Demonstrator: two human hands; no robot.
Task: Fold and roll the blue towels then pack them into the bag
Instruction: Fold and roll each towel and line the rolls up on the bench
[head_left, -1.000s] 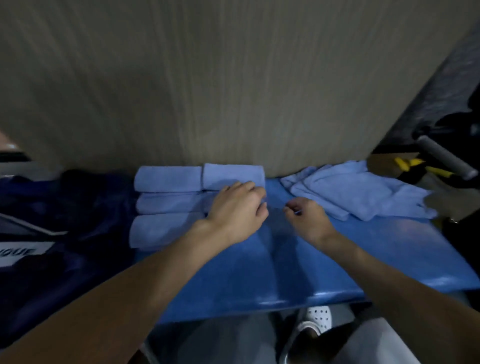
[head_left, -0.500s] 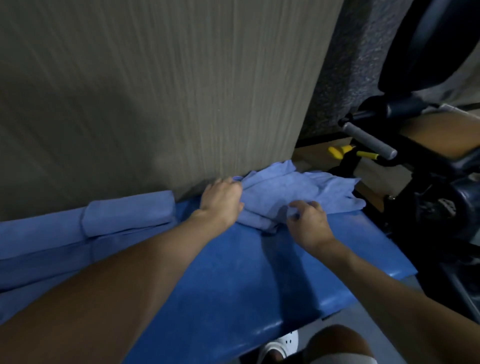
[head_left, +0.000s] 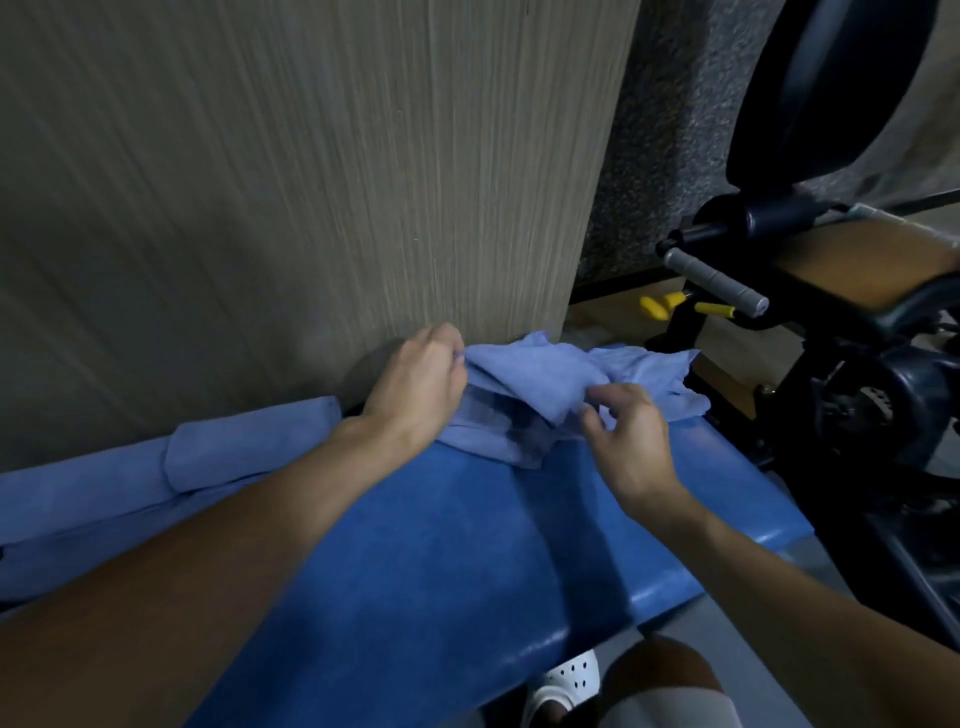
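A loose pile of light blue towels (head_left: 644, 371) lies at the far right end of the blue padded bench (head_left: 441, 561), against the wood panel. My left hand (head_left: 415, 389) pinches the left corner of the top towel (head_left: 535, 376) and holds it raised off the pile. My right hand (head_left: 631, 441) has its thumb and fingers curled onto the same towel's near right corner. Rolled blue towels (head_left: 249, 449) lie side by side on the bench at the left, partly behind my left forearm. No bag is in view.
A wood-grain panel (head_left: 311, 182) rises right behind the bench. To the right stands a black exercise machine with a grey handle (head_left: 719, 283) and yellow parts (head_left: 660, 304). Below the bench's front edge shows a white shoe (head_left: 569, 678).
My view swung right from the rolled towels to the loose pile. Both hands moved onto the pile, and my left hand has lifted the top towel's corner.
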